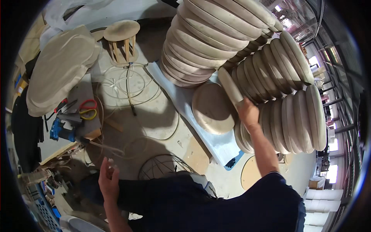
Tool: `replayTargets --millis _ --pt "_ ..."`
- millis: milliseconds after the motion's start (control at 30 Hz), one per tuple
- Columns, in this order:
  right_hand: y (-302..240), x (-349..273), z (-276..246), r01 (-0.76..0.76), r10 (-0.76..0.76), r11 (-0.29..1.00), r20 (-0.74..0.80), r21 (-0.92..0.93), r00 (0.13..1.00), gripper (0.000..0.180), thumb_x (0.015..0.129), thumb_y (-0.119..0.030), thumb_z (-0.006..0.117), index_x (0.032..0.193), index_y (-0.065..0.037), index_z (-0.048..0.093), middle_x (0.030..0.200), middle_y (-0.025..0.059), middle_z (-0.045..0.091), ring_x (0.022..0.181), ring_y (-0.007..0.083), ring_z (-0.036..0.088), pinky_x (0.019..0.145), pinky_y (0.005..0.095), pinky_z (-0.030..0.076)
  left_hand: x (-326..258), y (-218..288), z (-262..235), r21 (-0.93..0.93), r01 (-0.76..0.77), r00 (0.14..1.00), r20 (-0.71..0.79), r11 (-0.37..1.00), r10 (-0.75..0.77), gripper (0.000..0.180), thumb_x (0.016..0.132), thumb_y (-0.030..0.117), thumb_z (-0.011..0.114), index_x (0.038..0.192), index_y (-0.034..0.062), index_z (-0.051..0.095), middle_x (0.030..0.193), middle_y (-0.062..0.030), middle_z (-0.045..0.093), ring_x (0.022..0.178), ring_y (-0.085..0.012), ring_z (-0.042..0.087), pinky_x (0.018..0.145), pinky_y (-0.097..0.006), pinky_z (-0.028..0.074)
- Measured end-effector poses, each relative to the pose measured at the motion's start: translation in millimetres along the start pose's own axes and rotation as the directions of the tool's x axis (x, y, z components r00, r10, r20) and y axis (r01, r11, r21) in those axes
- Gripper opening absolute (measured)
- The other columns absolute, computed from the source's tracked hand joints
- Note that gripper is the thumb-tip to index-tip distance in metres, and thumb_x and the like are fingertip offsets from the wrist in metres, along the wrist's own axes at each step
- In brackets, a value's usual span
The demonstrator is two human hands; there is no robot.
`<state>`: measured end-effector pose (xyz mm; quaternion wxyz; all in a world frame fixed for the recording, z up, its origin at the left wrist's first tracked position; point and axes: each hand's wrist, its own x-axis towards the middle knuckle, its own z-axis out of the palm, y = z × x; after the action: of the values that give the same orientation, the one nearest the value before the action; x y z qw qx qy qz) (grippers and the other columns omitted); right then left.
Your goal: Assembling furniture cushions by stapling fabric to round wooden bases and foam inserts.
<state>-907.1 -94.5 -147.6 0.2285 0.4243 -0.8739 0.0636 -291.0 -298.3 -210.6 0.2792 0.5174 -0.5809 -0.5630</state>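
My right hand (248, 112) reaches out to the right and grips the near edge of a round beige cushion (230, 86) that stands tilted on its side. Beside it another round cushion (213, 108) lies flat on a pale blue foam sheet (176, 96). Tall stacks of similar cushions (205, 42) rise behind and to the right of this hand. My left hand (108, 181) hovers at the lower left with its fingers loosely bent and apart, nothing plainly held. Whitish bits show at its fingertips. The bench with tools is nearest to it.
On the left bench lie a blue air stapler (62, 131), red-and-yellow scissors (88, 109) and a pile of beige fabric pieces (62, 73). A wooden stool (121, 36) stands farther back. A coiled air hose (133, 106) and a wire frame (162, 166) are on the floor.
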Motion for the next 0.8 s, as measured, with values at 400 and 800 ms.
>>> replayTargets --millis 400,800 --pt "-72 -174 223 -0.17 0.276 0.957 0.556 -0.235 0.784 0.05 0.102 -0.022 0.047 0.152 -0.02 0.053 0.159 0.0016 0.05 0.147 0.0236 0.045 0.118 0.0602 0.036 9 7 7 0.165 0.121 0.993 -0.025 0.979 -0.118 0.053 0.099 0.003 0.068 0.15 0.0013 0.054 0.128 -0.0117 0.069 0.113 -0.0166 0.066 0.098 -0.03 0.052" --pt "-23 -242 258 -0.839 0.673 -0.499 0.708 0.219 -0.216 0.048 0.103 -0.036 0.065 0.138 -0.006 0.053 0.138 0.0163 0.059 0.118 0.0379 0.065 0.094 0.0538 0.055 25 -11 11 0.18 0.13 0.99 0.035 0.975 -0.139 0.049 0.101 0.0 0.064 0.149 -0.0019 0.053 0.134 -0.0147 0.068 0.123 -0.0209 0.065 0.106 -0.033 0.05"
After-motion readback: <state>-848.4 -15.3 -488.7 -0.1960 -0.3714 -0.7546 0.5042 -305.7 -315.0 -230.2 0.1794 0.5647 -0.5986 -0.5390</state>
